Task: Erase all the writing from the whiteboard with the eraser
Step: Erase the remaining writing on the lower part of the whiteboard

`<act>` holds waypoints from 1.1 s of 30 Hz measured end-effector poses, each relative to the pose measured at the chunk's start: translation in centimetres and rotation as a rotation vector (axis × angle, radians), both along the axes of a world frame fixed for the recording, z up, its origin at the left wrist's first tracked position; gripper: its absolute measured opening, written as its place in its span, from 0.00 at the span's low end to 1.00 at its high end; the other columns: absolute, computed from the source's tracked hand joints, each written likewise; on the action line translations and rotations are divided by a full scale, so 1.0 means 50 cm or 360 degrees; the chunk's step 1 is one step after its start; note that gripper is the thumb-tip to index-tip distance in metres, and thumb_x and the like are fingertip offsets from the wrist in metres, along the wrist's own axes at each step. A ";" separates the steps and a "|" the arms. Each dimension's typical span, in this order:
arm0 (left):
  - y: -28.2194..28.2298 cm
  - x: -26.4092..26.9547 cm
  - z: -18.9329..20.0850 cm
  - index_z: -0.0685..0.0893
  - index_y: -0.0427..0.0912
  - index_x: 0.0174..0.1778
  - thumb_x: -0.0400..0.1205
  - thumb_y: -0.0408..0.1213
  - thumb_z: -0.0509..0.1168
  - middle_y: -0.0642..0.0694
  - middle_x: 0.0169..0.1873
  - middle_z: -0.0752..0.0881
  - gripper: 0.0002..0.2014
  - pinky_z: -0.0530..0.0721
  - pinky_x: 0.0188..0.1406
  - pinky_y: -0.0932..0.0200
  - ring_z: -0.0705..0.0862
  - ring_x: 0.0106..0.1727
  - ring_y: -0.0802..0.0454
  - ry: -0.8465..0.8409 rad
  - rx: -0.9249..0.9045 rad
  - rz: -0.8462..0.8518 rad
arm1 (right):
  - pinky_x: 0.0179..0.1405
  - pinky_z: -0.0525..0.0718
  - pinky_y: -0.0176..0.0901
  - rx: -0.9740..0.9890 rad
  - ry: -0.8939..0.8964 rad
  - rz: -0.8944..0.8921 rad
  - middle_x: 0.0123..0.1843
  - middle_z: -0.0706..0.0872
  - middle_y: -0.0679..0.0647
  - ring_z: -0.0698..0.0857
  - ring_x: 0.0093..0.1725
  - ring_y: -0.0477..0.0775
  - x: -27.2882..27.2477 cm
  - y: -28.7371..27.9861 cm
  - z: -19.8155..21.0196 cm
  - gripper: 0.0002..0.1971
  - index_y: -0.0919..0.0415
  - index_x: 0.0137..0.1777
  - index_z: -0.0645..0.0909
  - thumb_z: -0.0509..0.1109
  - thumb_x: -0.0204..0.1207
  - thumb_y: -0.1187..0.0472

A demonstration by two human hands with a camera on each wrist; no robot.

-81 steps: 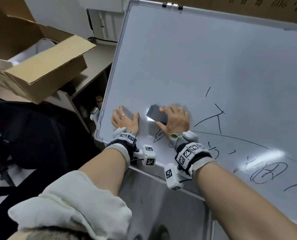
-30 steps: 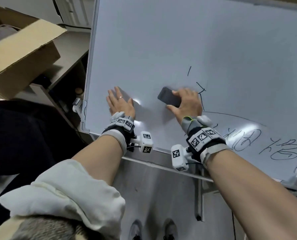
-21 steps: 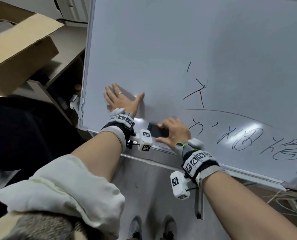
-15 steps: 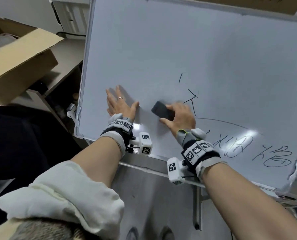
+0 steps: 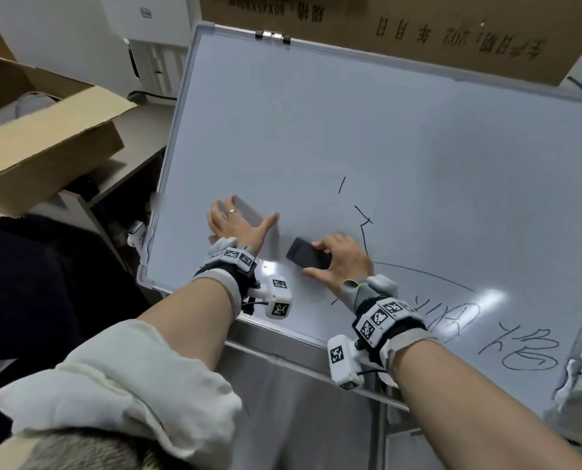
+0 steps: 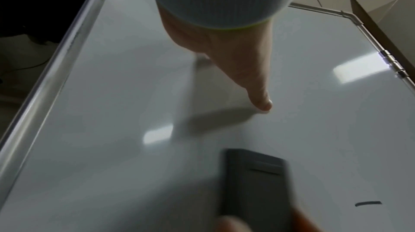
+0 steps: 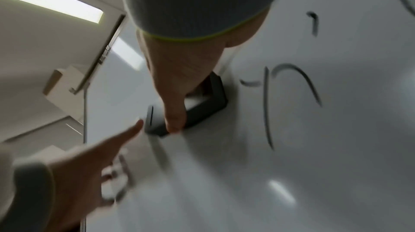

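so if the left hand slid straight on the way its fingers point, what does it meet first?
Nothing, as far as I can tell. The left hand lies flat on the whiteboard, fingers aimed up-left over bare surface; the first obstacle would be the board's left frame. The eraser lies off that line.

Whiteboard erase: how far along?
Partway. Done: the left of the whiteboard, around the flat left hand, shows no marks. In hand: the right hand grips the eraser against the board beside remaining strokes. Left: the characters along the lower right.
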State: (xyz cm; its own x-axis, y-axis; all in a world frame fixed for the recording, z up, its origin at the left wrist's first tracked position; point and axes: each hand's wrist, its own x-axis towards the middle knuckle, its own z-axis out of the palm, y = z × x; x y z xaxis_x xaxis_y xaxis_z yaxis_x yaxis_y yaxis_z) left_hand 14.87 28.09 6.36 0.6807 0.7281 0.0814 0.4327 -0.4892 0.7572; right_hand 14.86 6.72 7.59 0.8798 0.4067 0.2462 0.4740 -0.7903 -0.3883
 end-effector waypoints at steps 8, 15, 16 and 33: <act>-0.038 0.042 0.047 0.52 0.56 0.86 0.75 0.60 0.71 0.50 0.87 0.47 0.47 0.56 0.81 0.31 0.46 0.87 0.45 -0.0035 0.0059 -0.0122 | 0.56 0.75 0.49 0.0366 -0.0325 -0.0365 0.57 0.84 0.50 0.77 0.60 0.58 0.168 -0.032 0.182 0.27 0.50 0.60 0.80 0.82 0.61 0.47; -0.040 0.066 0.052 0.46 0.55 0.87 0.71 0.61 0.75 0.50 0.87 0.43 0.56 0.57 0.78 0.29 0.42 0.87 0.43 0.0117 0.0083 -0.0223 | 0.53 0.78 0.53 0.0296 -0.0355 -0.0283 0.55 0.85 0.51 0.79 0.57 0.61 0.188 -0.022 0.143 0.26 0.50 0.58 0.82 0.83 0.61 0.47; -0.041 0.066 0.051 0.46 0.56 0.87 0.71 0.61 0.75 0.50 0.87 0.43 0.55 0.57 0.78 0.29 0.42 0.87 0.43 0.0119 0.0086 -0.0223 | 0.53 0.78 0.53 0.0249 -0.0335 -0.0248 0.56 0.85 0.50 0.78 0.58 0.60 0.186 -0.023 0.139 0.25 0.49 0.58 0.82 0.82 0.61 0.46; -0.077 0.061 0.036 0.54 0.53 0.86 0.77 0.49 0.75 0.45 0.87 0.46 0.46 0.48 0.83 0.41 0.44 0.87 0.44 -0.0146 0.0071 -0.0144 | 0.50 0.75 0.47 0.0285 -0.0251 -0.0390 0.55 0.85 0.48 0.79 0.56 0.56 0.086 -0.079 0.106 0.26 0.48 0.60 0.80 0.80 0.62 0.43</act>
